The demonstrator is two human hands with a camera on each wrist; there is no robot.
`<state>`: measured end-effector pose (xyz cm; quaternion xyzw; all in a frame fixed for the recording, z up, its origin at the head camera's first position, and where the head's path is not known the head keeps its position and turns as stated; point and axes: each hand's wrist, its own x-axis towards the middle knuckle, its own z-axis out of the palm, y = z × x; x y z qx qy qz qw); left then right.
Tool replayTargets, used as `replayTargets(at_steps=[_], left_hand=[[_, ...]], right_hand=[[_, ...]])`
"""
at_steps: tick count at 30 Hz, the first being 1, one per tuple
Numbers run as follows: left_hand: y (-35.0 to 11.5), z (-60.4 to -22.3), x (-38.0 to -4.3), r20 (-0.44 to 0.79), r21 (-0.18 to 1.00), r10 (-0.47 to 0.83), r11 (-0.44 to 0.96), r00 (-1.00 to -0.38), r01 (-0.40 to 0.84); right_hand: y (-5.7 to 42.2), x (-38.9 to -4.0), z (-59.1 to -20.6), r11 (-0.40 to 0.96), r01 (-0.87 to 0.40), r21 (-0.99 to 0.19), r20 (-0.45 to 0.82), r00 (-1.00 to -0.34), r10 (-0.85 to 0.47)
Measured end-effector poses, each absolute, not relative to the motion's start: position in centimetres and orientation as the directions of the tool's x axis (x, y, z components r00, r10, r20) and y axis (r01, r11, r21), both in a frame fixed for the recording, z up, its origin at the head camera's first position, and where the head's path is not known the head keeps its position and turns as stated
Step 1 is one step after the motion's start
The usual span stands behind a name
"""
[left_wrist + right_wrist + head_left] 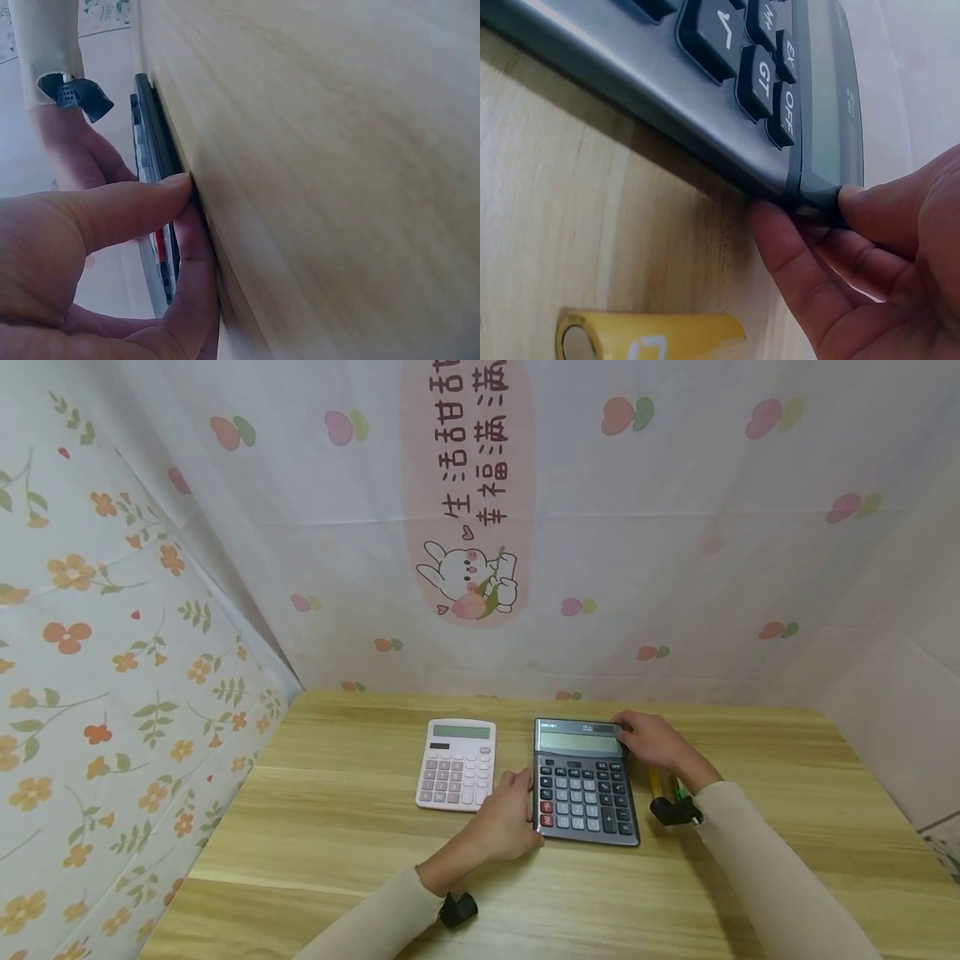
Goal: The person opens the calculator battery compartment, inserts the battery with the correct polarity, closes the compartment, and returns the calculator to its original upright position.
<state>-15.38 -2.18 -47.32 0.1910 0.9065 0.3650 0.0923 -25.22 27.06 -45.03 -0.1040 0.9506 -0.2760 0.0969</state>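
The grey calculator (pixel 585 781) is held face up at the table (pixel 315 827), between the two hands, with its screen turned to the patterned cloth (pixel 630 552) beyond it; whether it is raised at all cannot be told. Its near left corner is gripped by the left hand (pixel 504 818), thumb at the near edge and fingers along the left side. Its far right corner is pinched by the right hand (pixel 651 742), with the thumb laid at the screen's end and fingers tucked at the side and below.

To the left of the grey calculator, near it, a smaller pink calculator (pixel 456 764) is set face up. To its right, a yellow battery (pixel 656 335) is seen lying just beside it, with a green object (pixel 680 789) further right, mostly hidden by the right arm.
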Motion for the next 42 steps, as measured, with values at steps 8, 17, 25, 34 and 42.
replayTargets(at_steps=[8, 17, 25, 34, 42], left_hand=[[-2.3, -46.9, -15.5, -0.066, 0.719, 0.410, 0.652, -0.910, 0.242], [-2.8, -46.8, -15.6, -0.118, 0.850, 0.419, 0.511, -0.900, 0.127], [-3.2, -46.4, -15.4, -0.150, 0.863, 0.394, 0.500, -0.907, 0.075], [-3.5, -46.3, -15.4, -0.120, 0.859, 0.379, 0.502, -0.918, 0.095], [-3.8, -46.1, -15.5, -0.097, 0.876, 0.374, 0.472, -0.922, 0.099]], right_hand=[[27.5, -24.9, -44.8, 0.757, -0.106, -0.644, -0.146, -0.955, -0.258], [27.7, -24.9, -45.0, 0.724, -0.087, -0.684, -0.149, -0.955, -0.255], [27.7, -24.4, -44.9, 0.693, -0.055, -0.718, -0.165, -0.955, -0.247], [28.0, -24.4, -44.9, 0.647, -0.045, -0.761, -0.162, -0.953, -0.256], [27.9, -24.2, -44.8, 0.606, -0.040, -0.795, -0.153, -0.952, -0.264]])
